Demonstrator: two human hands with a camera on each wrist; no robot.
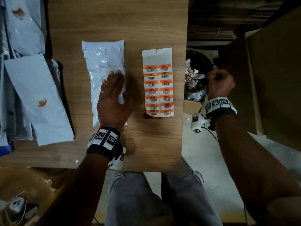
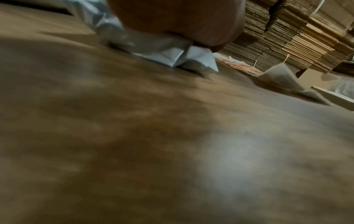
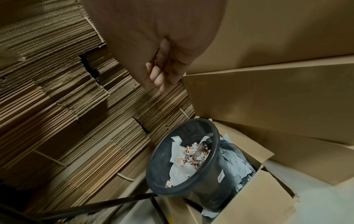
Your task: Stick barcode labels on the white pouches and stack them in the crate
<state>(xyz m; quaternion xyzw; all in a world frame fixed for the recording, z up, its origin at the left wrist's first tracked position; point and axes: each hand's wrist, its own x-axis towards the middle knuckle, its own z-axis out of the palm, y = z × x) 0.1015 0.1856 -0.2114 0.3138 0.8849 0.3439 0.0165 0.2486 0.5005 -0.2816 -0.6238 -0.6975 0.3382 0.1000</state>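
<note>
A white pouch (image 1: pixel 101 62) lies lengthwise in the middle of the wooden table (image 1: pixel 114 22), with no label on its visible face. My left hand (image 1: pixel 113 79) presses flat on its lower half, fingers straight. In the left wrist view the palm (image 2: pixel 172 19) bears on the crumpled pouch (image 2: pixel 153 50). A sheet of orange barcode labels (image 1: pixel 158 88) lies to the right of the pouch. My right hand (image 1: pixel 218 80) hangs off the table's right edge, above a black bin (image 1: pixel 200 62). Its fingers (image 3: pixel 159 74) are curled, and nothing shows in them.
At the left, labelled white pouches (image 1: pixel 40 101) are stacked in a dark crate (image 1: pixel 48 38). The bin (image 3: pixel 184 159) holds torn paper scraps and stands in an open carton (image 3: pixel 258 197). Large cardboard boxes (image 1: pixel 268 70) stand at the right, and flat cardboard stacks (image 3: pixel 57 106) are behind.
</note>
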